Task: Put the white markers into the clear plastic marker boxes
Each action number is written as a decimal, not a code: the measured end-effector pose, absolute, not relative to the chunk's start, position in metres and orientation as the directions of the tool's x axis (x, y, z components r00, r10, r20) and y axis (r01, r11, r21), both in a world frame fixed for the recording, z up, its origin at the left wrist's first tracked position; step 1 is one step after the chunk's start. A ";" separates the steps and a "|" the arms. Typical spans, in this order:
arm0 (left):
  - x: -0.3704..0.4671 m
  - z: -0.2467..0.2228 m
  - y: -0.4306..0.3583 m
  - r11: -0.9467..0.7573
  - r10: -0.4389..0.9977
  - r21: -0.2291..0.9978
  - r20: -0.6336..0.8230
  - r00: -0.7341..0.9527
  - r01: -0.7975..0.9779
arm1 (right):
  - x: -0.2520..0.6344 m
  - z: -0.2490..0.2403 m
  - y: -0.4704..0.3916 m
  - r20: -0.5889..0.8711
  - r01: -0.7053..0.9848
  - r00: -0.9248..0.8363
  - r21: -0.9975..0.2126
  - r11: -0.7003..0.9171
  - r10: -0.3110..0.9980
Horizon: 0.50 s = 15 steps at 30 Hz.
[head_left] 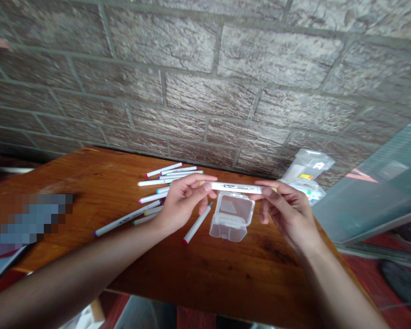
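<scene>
Between my two hands a white marker (238, 188) with yellow ends is held level above the table. My left hand (187, 196) pinches its left end between thumb and fingers. At the other end, my right hand (287, 208) grips it the same way. Below the marker, a small clear plastic box (229, 228) stands with its lid up. A loose marker with a red end (197, 224) lies just left of the box. Several more white markers (154, 183) with coloured ends are scattered beyond and left of my left hand, which partly covers some.
The wooden table (260, 283) meets a stone-block wall (192, 91) at the back. At the right rear stands a larger clear plastic case (306, 169), its lid raised, with coloured items inside. A pixelated patch (30, 224) covers something at the left edge. Right of the table is a glass panel (380, 183).
</scene>
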State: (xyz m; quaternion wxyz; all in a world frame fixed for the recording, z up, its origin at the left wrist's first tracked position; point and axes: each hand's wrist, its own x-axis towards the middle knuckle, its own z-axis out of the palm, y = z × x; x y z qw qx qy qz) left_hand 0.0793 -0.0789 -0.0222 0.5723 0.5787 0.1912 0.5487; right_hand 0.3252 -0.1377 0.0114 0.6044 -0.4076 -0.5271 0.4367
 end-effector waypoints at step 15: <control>0.081 -0.026 -0.081 -0.407 0.835 0.882 0.465 0.295 -0.237 | 0.319 0.008 -0.139 0.374 0.028 0.083 -0.927 0.373 0.924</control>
